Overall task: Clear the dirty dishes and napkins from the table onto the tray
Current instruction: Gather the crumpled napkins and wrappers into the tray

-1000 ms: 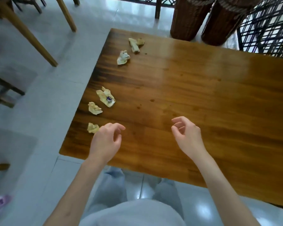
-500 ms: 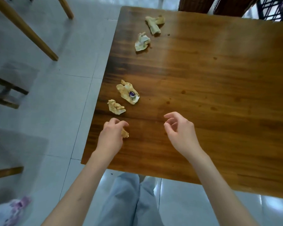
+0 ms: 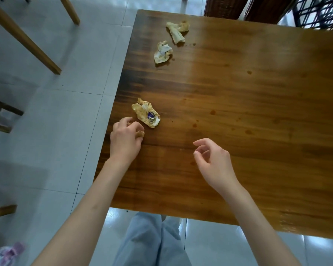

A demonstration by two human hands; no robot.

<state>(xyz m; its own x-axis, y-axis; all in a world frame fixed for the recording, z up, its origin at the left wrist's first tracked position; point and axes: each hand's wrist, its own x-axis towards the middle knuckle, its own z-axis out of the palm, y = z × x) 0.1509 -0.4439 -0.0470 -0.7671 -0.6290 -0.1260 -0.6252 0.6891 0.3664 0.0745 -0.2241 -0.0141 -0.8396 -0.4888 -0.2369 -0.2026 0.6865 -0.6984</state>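
Stained, crumpled napkins lie along the left side of the wooden table point(image 3: 238, 112). My left hand point(image 3: 125, 139) is curled over a small crumpled napkin point(image 3: 140, 134) near the table's left edge; only scraps of it show between the fingers. Just beyond my fingertips lies a flatter napkin point(image 3: 142, 112) with a small purple scrap on it. Farther away are a whitish napkin point(image 3: 162, 54) and a twisted napkin point(image 3: 177, 31) at the far corner. My right hand point(image 3: 213, 162) hovers over the bare wood with fingers loosely apart, holding nothing. I see no tray and no dishes.
Wooden chair legs point(image 3: 27, 41) stand on the tiled floor to the left. Two wicker baskets point(image 3: 225, 6) and a black lattice frame point(image 3: 319, 12) stand beyond the far edge. Small dark spots point(image 3: 212, 112) dot the wood. A purple object point(image 3: 8, 252) lies on the floor at bottom left.
My left hand closed on the nearest napkin, then moved forward onto the second small napkin, which is now under my fingers. My right hand stayed open. The view shifted towards the table.
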